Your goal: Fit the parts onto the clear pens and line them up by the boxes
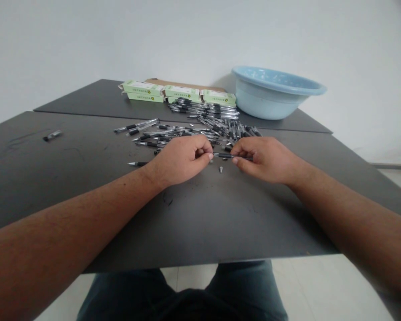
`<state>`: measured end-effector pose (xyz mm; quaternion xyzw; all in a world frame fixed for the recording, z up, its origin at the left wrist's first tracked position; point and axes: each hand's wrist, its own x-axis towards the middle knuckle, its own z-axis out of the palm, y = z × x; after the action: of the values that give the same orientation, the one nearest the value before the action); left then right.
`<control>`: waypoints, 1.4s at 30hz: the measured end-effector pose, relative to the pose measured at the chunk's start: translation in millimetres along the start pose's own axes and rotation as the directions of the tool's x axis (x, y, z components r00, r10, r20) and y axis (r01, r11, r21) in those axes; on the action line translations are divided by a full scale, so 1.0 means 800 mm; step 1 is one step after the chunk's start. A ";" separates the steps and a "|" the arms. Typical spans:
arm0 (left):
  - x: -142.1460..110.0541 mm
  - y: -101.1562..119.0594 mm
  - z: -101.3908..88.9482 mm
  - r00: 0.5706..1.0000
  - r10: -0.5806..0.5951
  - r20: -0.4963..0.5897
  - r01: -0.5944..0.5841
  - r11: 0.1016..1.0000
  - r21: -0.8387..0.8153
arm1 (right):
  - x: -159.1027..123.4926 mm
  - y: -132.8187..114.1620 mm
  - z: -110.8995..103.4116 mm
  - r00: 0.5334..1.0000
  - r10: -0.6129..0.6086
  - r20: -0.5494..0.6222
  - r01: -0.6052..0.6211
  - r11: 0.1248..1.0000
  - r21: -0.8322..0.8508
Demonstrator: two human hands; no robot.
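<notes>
A black pen (227, 155) lies level between my two hands, just above the dark table (200, 223). My left hand (182, 159) is curled into a pinch on the pen's left end. My right hand (262, 158) grips the pen's right part with closed fingers. A small pointed pen tip (221, 169) lies on the table right below the pen. Behind my hands spreads a heap of several black pens (203, 127) and loose pen parts.
Three green-and-white boxes (178, 92) stand in a row at the back, in front of a brown cardboard piece. A light blue plastic basin (274, 91) sits at the back right. A lone pen part (52, 135) lies far left. My knees show below the table's near edge.
</notes>
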<state>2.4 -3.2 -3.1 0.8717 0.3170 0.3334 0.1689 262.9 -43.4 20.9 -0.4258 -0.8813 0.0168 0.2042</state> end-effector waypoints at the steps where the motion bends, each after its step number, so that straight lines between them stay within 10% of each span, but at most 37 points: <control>1: 0.000 0.000 0.000 1.000 0.000 -0.001 0.000 1.000 0.000 | 0.000 0.000 0.000 1.000 -0.004 -0.002 0.004 1.000 -0.002; 42: 0.000 -0.006 0.002 1.000 0.016 0.016 -0.016 0.999 0.031 | 0.001 0.005 0.006 0.997 0.076 0.009 -0.076 0.997 0.001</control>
<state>1.4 -0.2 -6.7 0.8793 0.3139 0.3229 0.1551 263.7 -39.4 15.9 -0.4589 -0.8654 0.0270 0.1995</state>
